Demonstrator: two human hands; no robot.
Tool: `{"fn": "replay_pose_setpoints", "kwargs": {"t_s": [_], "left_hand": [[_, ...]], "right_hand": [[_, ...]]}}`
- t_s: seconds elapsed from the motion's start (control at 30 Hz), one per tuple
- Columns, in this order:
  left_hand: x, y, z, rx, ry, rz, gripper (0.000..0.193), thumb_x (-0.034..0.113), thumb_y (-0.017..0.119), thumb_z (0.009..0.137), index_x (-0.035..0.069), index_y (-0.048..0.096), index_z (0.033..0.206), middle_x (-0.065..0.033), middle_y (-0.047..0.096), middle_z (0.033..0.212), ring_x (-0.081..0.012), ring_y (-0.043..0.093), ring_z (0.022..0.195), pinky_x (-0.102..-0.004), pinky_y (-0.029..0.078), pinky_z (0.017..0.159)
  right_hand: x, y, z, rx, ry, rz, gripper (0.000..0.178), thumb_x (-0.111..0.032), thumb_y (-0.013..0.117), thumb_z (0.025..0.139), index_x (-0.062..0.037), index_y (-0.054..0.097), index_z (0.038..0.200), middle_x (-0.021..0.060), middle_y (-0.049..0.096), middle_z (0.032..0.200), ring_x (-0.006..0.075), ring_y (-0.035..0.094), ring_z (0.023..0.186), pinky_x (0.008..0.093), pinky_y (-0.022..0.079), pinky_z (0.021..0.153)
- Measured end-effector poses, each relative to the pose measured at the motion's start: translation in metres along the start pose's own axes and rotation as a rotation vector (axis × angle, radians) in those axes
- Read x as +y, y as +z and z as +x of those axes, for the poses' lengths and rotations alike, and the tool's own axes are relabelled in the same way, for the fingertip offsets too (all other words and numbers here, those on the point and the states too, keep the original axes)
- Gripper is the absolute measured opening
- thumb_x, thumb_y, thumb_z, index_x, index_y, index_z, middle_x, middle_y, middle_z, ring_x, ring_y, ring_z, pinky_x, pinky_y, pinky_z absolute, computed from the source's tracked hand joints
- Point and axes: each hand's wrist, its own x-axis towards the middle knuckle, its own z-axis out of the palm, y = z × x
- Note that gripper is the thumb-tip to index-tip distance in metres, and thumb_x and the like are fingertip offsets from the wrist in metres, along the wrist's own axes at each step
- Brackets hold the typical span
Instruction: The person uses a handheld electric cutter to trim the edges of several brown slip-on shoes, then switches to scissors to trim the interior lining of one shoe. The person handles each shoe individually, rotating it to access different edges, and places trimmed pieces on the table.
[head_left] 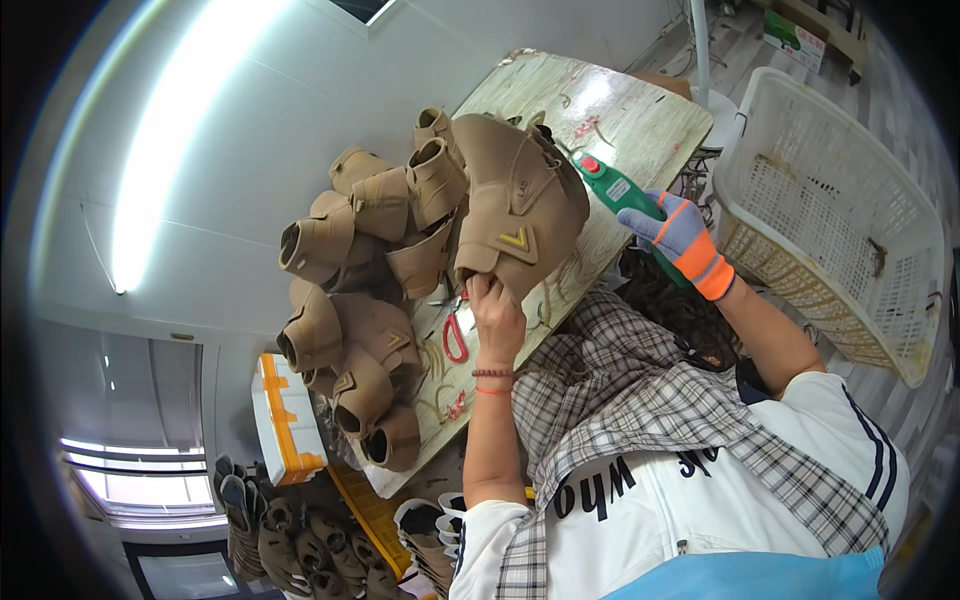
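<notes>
My left hand, bare and with bracelets at the wrist, pinches the lower edge of a brown shoe upper and holds it raised over the table. The upper carries a yellow V-shaped mark. In a grey and orange glove, my right hand is wrapped round a green handheld tool with a red button. The tool's thin tip points at the upper's right edge; whether it touches cannot be made out. Red-handled scissors lie on the table left of my left hand.
Several more brown shoe uppers are heaped along the left of the worn wooden table, among trimmed strips. A white plastic basket stands at the right. A white and orange box and more shoes are at the lower left.
</notes>
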Motion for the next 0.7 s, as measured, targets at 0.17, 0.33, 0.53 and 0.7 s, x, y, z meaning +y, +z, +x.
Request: {"fn": "replay_pose_setpoints", "kwargs": {"t_s": [0.17,0.33,0.53,0.7], "left_hand": [[-0.012,0.024,0.049,-0.059,0.053,0.123,0.011,-0.003,0.054,0.069,0.000,0.058,0.080,-0.0136,0.052,0.088,-0.0332,0.048,0.084,-0.0425,0.039,0.076],[-0.035,0.056,0.082,-0.136,-0.095,0.002,0.004,0.005,0.062,0.074,0.002,0.060,0.076,-0.0133,0.061,0.078,-0.0314,0.055,0.078,-0.0405,0.041,0.073],[-0.055,0.029,0.085,0.126,-0.617,-1.005,0.020,0.001,0.066,0.083,-0.003,0.066,0.102,-0.0016,0.068,0.096,-0.0094,0.060,0.084,-0.0266,0.047,0.077],[-0.056,-0.051,0.066,0.572,-0.812,-1.446,0.026,0.004,0.061,0.088,0.000,0.057,0.113,-0.0096,0.063,0.109,-0.0217,0.062,0.097,-0.0381,0.050,0.087]], "right_hand": [[0.008,-0.016,0.002,0.122,-0.012,0.158,0.037,-0.029,0.074,0.081,0.0001,0.063,0.102,-0.0038,0.057,0.070,0.0024,0.047,0.054,0.0197,0.039,0.049],[0.020,-0.027,0.000,0.115,-0.024,0.184,0.036,-0.027,0.073,0.082,0.0002,0.061,0.103,-0.0036,0.057,0.072,0.0028,0.048,0.057,0.0199,0.039,0.050],[0.033,-0.028,-0.004,0.108,-0.085,0.011,0.031,-0.024,0.071,0.084,-0.0013,0.060,0.102,-0.0039,0.056,0.073,0.0022,0.047,0.058,0.0196,0.038,0.052],[0.033,-0.014,-0.004,0.084,-0.327,-0.189,0.053,-0.035,0.079,0.074,-0.0019,0.061,0.111,0.0073,0.068,0.086,0.0100,0.062,0.074,0.0262,0.051,0.069]]}}
